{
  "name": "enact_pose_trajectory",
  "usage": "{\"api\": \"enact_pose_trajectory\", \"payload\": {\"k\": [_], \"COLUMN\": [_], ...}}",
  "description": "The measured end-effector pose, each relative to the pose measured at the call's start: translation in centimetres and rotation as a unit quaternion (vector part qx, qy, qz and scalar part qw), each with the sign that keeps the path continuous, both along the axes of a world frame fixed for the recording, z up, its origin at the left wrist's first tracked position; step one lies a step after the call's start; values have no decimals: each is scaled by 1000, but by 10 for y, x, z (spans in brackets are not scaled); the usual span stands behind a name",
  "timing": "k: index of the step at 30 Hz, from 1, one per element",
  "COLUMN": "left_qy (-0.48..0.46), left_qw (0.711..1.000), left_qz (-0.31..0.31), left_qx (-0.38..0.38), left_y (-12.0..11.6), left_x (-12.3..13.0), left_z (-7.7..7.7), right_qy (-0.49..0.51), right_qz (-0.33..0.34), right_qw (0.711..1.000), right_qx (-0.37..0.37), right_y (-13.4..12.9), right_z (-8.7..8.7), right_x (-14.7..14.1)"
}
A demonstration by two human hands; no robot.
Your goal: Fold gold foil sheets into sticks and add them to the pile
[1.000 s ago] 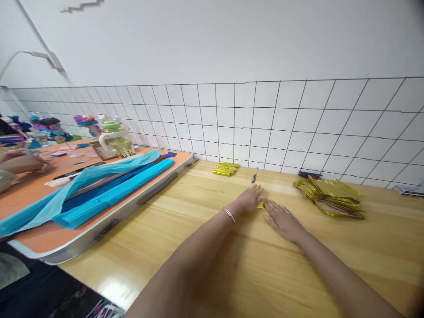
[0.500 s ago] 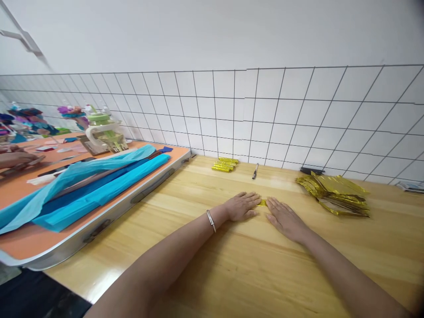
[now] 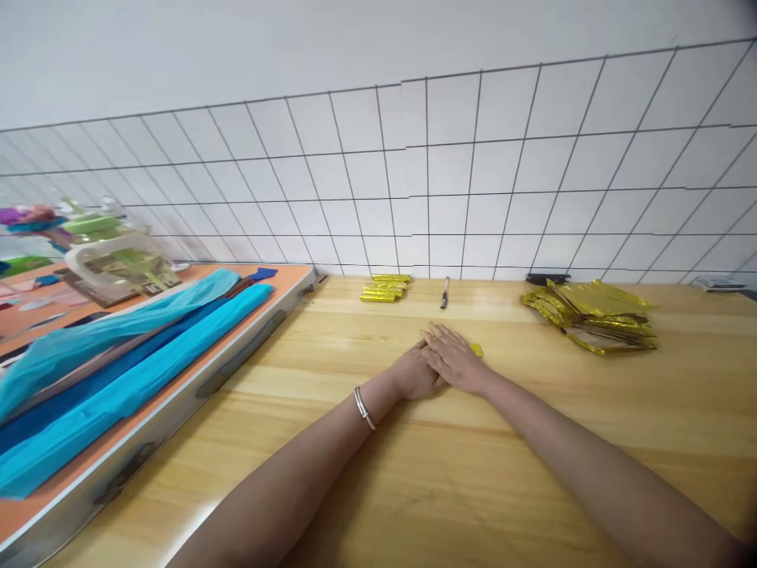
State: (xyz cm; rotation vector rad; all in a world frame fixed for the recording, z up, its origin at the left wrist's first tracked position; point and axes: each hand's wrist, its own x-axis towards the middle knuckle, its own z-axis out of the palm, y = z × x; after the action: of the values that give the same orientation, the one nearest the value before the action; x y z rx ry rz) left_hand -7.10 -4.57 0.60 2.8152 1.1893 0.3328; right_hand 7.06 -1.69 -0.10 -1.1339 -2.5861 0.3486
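Shifted onto the left hand (image 3: 415,377), whose grip I cannot tell, the right hand (image 3: 458,361) extends flat fingers, gold foil (image 3: 476,349) to their right, likely light, slippery, best held edgewise.

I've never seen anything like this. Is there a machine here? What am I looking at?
No machine: these are a person's bare hands, seen by a camera worn on the head, looking forward and down. The right hand lies over the left hand on a wooden table. A bit of shiny yellow material shows beside the right hand; I can't tell what is beneath. Farther back lie small gold bundles, a pen and, rightward, a gold stack. At left, long blue strips rest on an orange surface.
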Motion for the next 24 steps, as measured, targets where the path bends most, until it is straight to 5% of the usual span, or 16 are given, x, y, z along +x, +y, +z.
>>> {"api": "enact_pose_trajectory", "payload": {"k": [14,24], "left_qy": [57,44], "left_qw": [995,998], "left_qz": [-76,-21], "left_qx": [-40,-46], "left_y": [-11,-27], "left_x": [-39,-59], "left_z": [15,12], "right_qy": [-90,-86], "right_qz": [74,71], "right_qw": [993,993], "right_qx": [13,27], "right_y": [-16,-15], "right_z": [5,4], "right_x": [89,93]}}
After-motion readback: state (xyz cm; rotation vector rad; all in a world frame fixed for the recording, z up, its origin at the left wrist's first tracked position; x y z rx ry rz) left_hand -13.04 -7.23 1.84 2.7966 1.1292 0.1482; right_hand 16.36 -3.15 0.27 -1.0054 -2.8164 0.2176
